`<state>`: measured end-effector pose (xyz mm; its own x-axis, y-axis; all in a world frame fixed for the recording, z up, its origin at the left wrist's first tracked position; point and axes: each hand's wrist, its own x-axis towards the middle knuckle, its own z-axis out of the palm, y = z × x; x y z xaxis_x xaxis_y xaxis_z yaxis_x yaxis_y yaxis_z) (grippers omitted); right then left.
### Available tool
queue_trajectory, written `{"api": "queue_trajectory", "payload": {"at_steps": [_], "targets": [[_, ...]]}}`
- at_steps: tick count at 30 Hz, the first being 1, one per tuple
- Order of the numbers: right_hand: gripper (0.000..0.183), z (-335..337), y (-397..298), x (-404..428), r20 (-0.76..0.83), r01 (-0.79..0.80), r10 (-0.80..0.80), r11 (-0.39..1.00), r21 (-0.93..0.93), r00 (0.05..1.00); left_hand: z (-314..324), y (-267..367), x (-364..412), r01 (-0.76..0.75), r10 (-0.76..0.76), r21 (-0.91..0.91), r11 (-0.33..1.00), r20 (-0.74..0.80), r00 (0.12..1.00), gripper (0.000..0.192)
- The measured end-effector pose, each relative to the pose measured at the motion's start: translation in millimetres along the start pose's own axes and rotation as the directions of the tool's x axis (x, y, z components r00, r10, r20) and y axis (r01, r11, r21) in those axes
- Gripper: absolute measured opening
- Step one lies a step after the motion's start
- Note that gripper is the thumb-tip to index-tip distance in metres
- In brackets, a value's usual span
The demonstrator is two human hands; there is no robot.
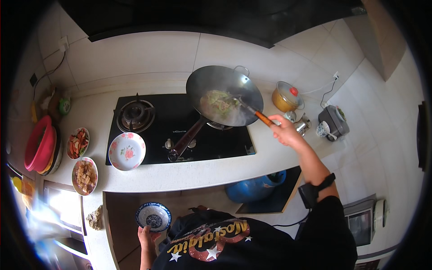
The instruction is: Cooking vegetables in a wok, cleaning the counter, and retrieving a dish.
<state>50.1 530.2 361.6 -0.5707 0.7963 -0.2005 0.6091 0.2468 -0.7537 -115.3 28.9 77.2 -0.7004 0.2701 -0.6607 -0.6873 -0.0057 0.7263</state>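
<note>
My right hand (pixel 286 131) grips the wooden handle of a metal spatula (pixel 262 118), whose head rests among the food in a dark wok (pixel 209 79). Steam rises from green vegetables with small bits of another food (pixel 221 103) there. The wok sits over the right burner, its long brown handle (pixel 189 136) pointing toward me and to the left. Low in front of my body, my left hand (pixel 147 238) holds a blue-and-white patterned bowl (pixel 154 216) by its near rim. No food shows inside this bowl.
A floral plate (pixel 135 153) overlaps the front-left corner of the black gas hob (pixel 158 108). Left of it stand a dish of sliced vegetables (pixel 78 143), a dish of brown chunks (pixel 85 177) and a pink basin (pixel 37 145). A lidded yellow pot (pixel 283 98) is at right, a range hood (pixel 202 20) overhead.
</note>
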Motion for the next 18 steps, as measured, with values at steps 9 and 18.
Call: {"api": "queue_trajectory", "payload": {"at_steps": [9, 18], "targets": [[0.033, -18.5, 15.8, 24.4, -0.008, -0.087, 0.092, 0.960, 0.265, 0.996, -0.7, 1.6, -4.6, -0.020, 0.019, -0.032, 0.999, -0.050, 0.999, 0.034], [0.032, 7.5, 45.0, 25.3, 0.068, -0.123, 0.105, 0.711, 0.693, 0.992, 1.5, 4.3, 4.0, -0.001, 0.001, 0.025, 1.000, -0.022, 1.000, 0.034]]}}
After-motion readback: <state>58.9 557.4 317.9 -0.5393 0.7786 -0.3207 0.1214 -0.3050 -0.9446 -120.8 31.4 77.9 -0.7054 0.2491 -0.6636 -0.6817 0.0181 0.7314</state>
